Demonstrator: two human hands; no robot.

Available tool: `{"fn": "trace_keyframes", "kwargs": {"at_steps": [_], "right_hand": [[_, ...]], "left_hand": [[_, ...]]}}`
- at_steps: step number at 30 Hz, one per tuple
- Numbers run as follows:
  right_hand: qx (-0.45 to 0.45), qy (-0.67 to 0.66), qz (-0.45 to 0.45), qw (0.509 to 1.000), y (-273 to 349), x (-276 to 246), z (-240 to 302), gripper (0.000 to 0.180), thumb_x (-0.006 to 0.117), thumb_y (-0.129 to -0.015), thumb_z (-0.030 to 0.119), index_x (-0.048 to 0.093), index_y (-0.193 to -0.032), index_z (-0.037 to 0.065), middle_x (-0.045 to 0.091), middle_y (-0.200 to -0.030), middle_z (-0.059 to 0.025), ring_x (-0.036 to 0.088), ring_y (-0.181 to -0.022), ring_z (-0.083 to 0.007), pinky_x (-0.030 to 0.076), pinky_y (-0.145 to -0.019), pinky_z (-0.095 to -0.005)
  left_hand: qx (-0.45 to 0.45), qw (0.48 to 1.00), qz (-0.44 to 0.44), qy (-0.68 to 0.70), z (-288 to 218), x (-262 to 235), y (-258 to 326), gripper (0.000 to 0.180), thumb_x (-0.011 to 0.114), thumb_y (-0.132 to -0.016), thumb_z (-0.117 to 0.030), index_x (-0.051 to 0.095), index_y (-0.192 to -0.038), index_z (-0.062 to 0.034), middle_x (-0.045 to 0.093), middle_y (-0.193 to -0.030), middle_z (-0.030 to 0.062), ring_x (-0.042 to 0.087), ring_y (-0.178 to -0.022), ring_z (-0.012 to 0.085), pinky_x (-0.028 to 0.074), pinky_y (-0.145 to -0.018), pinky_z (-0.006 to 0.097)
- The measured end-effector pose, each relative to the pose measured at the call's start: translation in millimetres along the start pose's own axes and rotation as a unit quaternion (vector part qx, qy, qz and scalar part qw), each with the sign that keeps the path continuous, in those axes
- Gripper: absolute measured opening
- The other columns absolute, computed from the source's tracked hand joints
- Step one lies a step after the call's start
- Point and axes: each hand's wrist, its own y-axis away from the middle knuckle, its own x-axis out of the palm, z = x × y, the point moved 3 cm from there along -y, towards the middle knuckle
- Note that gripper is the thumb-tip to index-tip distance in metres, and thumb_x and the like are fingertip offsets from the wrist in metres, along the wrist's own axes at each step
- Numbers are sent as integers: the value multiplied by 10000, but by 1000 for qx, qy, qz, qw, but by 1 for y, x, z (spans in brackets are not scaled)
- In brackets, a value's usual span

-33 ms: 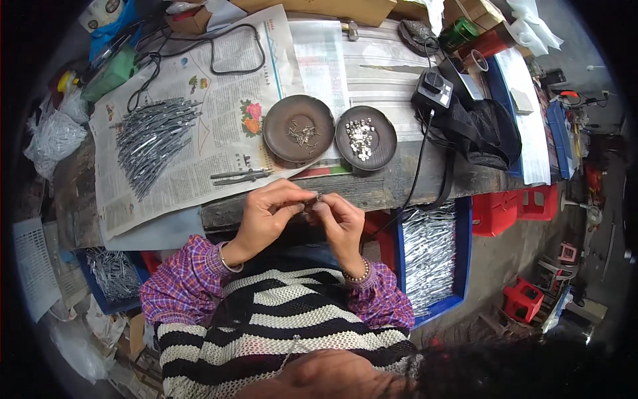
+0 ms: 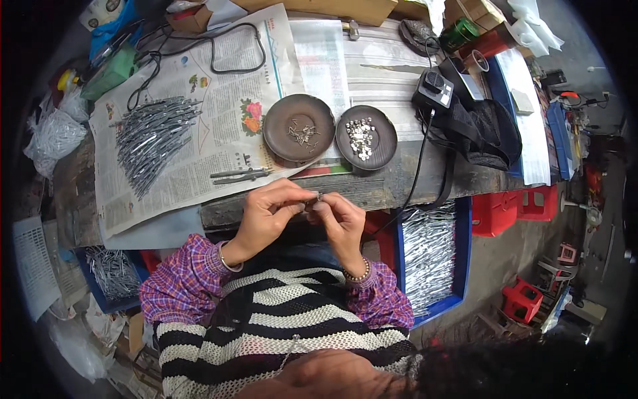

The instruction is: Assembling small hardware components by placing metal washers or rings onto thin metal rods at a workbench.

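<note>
My left hand [image 2: 266,216] and my right hand [image 2: 340,223] meet just off the bench's near edge, thumbs and fingers pinched together. Between the fingertips is a small dark metal piece [image 2: 312,201], mostly covered, so its kind is not clear. Beyond the hands stand two round dark dishes. The left dish [image 2: 278,143] has thin brass-coloured pins [image 2: 303,133] in it; the right dish [image 2: 382,151] has small shiny silver pieces [image 2: 360,138]. Pliers [image 2: 240,176] rest on the newspaper [image 2: 219,143], nearest my left hand. Further left on that paper lies a pile of slim grey metal parts [image 2: 156,139].
A blue bin [image 2: 466,259] of silver metal parts sits right of my lap, another blue bin [image 2: 100,298] at lower left. On the bench's right are a black bag [image 2: 488,136] and a black device [image 2: 433,90] with a hanging cable. Red stools [image 2: 495,213] stand beyond. A hammer [image 2: 353,30] lies at the back.
</note>
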Motion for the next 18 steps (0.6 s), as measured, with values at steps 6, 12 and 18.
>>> {"fn": "trace_keyframes", "kwargs": {"at_steps": [6,12,18], "right_hand": [[41,-55,-49,996,1,-6,-14,40,640,-806,-25,642,-828,-59,629,-734,-43,610,-631,-101,478,-564,-214],[89,-66,-27,994,-1,-3,-5,74,673,-788,-7,657,-841,-56,643,-739,-47,606,-632,-96,482,-562,-218],[-10,55,5,998,-6,-6,-5,80,664,-790,1,657,-853,-48,644,-732,-69,596,-625,-94,468,-551,-218]], "left_hand": [[-19,1000,5,15,1,2,-2,261,580,-778,98,683,-993,-9,608,-868,56,573,-781,115,454,-680,218],[1,1000,7,-26,2,-1,-3,233,588,-785,103,681,-978,12,614,-896,69,574,-820,126,445,-699,211],[3,999,1,-39,-3,2,-5,202,578,-789,90,666,-958,23,615,-891,75,574,-832,131,447,-718,222]]}}
